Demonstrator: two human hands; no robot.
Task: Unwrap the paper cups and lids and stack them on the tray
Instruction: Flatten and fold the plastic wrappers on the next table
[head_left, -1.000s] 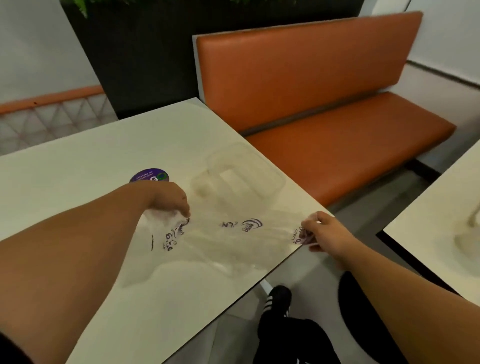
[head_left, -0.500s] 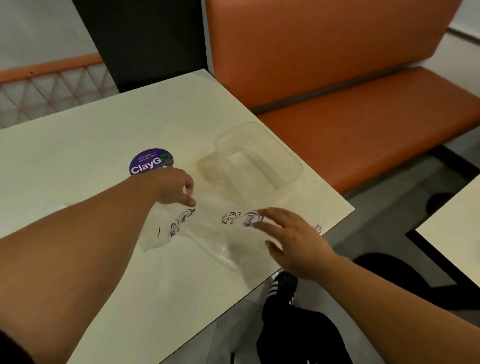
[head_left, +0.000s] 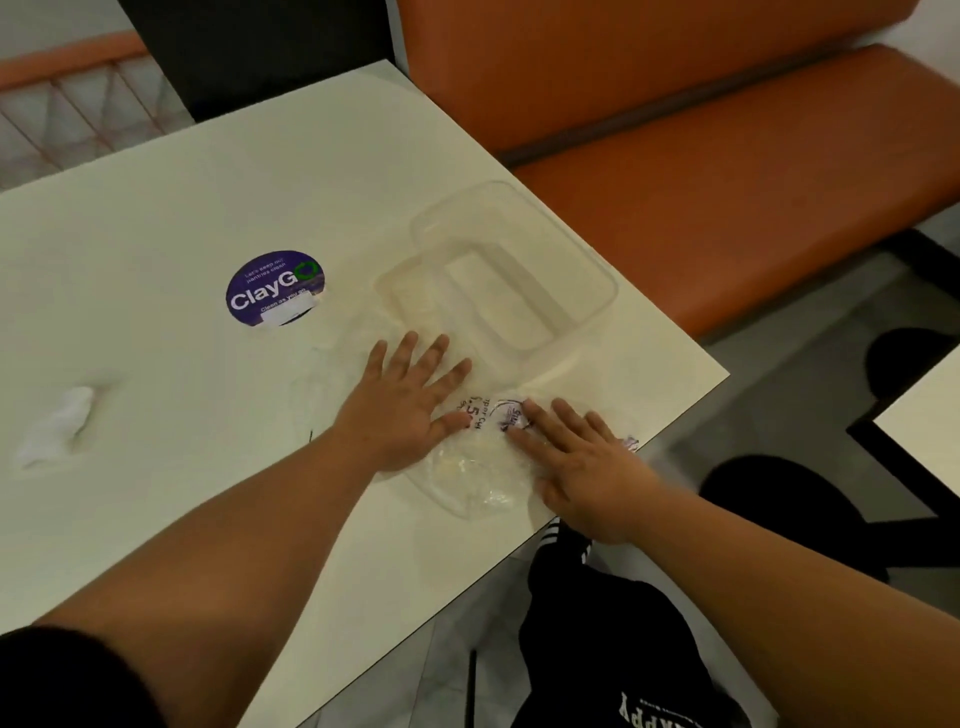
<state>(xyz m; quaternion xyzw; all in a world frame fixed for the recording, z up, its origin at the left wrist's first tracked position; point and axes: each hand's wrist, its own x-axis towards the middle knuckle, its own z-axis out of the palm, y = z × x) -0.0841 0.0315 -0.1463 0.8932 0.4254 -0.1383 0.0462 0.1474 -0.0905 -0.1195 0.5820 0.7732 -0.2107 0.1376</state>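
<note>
A clear plastic wrapper (head_left: 475, 467) with purple print lies flat on the cream table (head_left: 182, 493) near its right edge. My left hand (head_left: 400, 410) rests palm down on the wrapper's left part, fingers spread. My right hand (head_left: 582, 467) lies palm down on its right part, fingers spread and pointing left. Just beyond the hands stands a clear rectangular plastic tray (head_left: 587, 270), with a clear lid (head_left: 400, 280) partly under its left side. No paper cups are in view.
A round purple "ClayGo" sticker (head_left: 275, 288) is stuck on the table. A crumpled white scrap (head_left: 57, 426) lies at the left. An orange bench (head_left: 727, 171) runs behind the table. The table's right edge is beside my right hand. Another table corner (head_left: 930, 431) shows at far right.
My left hand went from pinching the wrapper's left end to lying flat on it. My right hand moved from the table edge onto the wrapper. The wrapper is now pressed flat.
</note>
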